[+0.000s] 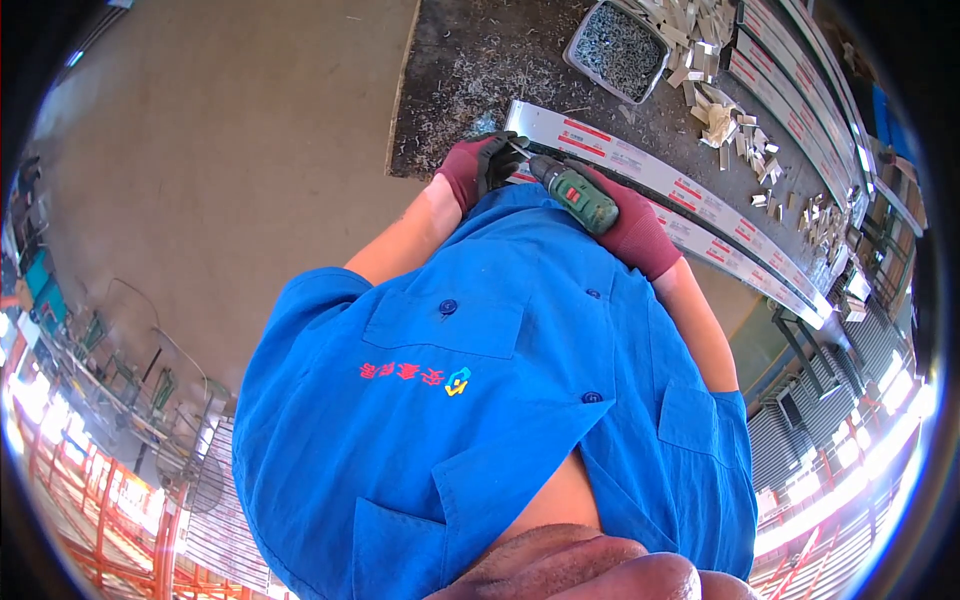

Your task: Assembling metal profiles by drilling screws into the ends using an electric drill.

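A green and black cordless drill (583,198) is in my right hand (642,232), whose maroon and black glove wraps around it. The drill's thin bit points left, toward the near end of a long white metal profile (625,155) with red-printed film. At that end my left hand (470,168), in the same kind of glove, has its fingers curled close to the bit's tip. What those fingers pinch is too small and dark to make out. A second similar strip (715,247) runs alongside, nearer my body, partly hidden by my right hand and the drill.
A dark worktable (490,50) carries a clear tub (618,50) of small screws, with loose screws scattered around. Cut metal pieces (715,115) lie in a heap to the right. More long profiles (800,120) are stacked on the far right. Concrete floor (240,120) stretches to the left.
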Motion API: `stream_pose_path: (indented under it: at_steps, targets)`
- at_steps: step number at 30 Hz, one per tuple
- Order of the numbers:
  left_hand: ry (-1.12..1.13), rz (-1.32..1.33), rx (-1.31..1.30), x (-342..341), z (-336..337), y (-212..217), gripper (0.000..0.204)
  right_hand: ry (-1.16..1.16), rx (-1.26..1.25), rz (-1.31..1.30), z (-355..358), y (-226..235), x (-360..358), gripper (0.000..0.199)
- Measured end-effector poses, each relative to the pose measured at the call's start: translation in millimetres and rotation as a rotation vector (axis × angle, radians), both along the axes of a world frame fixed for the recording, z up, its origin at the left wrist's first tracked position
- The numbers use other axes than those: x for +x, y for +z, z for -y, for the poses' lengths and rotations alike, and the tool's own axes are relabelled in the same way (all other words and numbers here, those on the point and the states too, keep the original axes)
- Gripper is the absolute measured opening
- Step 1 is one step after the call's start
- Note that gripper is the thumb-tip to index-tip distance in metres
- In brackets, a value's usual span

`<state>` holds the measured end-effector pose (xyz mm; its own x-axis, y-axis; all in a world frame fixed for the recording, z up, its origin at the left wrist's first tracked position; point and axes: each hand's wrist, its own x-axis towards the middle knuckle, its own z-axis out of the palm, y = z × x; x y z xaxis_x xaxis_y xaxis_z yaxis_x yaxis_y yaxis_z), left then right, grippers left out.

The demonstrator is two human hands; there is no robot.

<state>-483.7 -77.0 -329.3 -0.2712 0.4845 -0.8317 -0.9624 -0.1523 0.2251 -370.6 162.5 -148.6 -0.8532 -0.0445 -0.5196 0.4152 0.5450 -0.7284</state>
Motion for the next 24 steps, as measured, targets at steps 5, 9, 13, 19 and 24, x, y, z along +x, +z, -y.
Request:
stream_pose_path:
  at_steps: [5,9,13,19,24]
  targets:
    - [-0.377,-0.079,-0.069,-12.3,9.8,4.9,0.047,-0.03,0.047,-0.002,1.1,-5.9,-3.3,0.066]
    - [-1.259,-1.13,-0.764,-28.4,2.0,17.9,0.078,-0.046,0.079,0.024,2.3,-16.2,-10.5,0.066]
    - [-1.406,-1.094,-0.704,-45.6,-18.3,18.8,0.072,-0.047,0.088,0.154,5.1,-21.8,-24.0,0.066]
    - [-1.487,-1.188,-0.668,-48.6,-25.2,-14.4,0.056,-0.011,0.162,0.167,7.2,-29.6,-31.6,0.066]
    - [-1.518,-1.222,-0.642,-50.7,-31.0,-12.0,0.048,0.012,0.168,0.154,6.9,-30.6,-35.4,0.064]
